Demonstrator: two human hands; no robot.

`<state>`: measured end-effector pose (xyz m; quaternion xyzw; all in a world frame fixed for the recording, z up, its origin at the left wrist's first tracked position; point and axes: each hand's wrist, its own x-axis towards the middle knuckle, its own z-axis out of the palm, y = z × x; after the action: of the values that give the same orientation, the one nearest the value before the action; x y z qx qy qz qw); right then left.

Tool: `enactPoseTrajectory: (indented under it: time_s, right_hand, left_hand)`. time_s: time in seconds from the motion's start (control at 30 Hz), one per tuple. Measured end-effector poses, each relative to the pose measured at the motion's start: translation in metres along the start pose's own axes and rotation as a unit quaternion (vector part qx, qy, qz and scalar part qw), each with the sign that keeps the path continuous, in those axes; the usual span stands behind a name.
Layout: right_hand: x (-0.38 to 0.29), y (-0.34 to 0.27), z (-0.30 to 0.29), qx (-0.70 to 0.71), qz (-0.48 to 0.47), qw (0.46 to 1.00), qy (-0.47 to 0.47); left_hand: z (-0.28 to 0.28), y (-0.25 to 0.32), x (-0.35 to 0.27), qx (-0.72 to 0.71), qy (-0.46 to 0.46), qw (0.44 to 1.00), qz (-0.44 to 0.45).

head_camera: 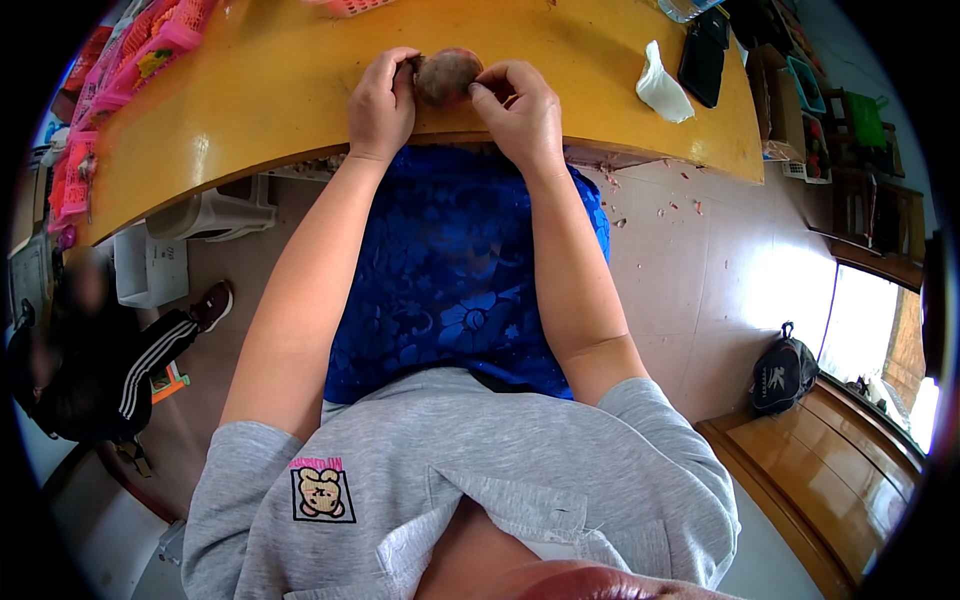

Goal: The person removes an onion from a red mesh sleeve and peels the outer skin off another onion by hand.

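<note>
Between my two hands, just above the yellow wooden table near its front edge, is a round brown object (448, 77). Its surface is mottled, with a reddish rim along the upper right; what it is exactly I cannot tell. My left hand (384, 101) grips a dark end at its left side between thumb and fingers. On the opposite side, the thumb and forefinger of my right hand (523, 105) pinch its right edge. A blue flowered cloth (457, 277) covers my lap below the table edge.
Right of my hands lie a crumpled white tissue (663, 84) and a black phone-like object (703, 64). Pink plastic baskets (112, 97) line the table's left end. A seated person (97, 352) is at the left, near a white bin (152, 266). Reddish scraps (697, 206) litter the floor.
</note>
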<state>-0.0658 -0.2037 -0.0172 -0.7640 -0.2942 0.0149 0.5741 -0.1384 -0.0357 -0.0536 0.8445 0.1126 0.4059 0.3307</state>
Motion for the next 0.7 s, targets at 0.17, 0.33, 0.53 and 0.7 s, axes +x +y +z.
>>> enactPoseTrajectory:
  time_s: [0.17,0.33,0.53,0.7]
  right_hand:
    - [-0.002,0.000,-0.005,-0.021,0.004,1.000,-0.019]
    - [-0.015,0.004,-0.008,-0.018,-0.003,1.000,-0.015]
    - [-0.058,-0.006,-0.019,0.111,0.064,0.992,-0.009]
    - [-0.088,0.008,-0.021,0.131,0.115,0.983,-0.052]
  left_hand:
    - [-0.002,-0.003,-0.003,-0.036,0.011,0.999,0.017]
    - [-0.005,0.020,-0.021,-0.096,0.042,0.994,-0.022]
    - [-0.013,0.037,-0.064,-0.212,0.036,0.966,-0.140]
    - [-0.014,0.048,-0.098,-0.395,-0.029,0.848,-0.352]
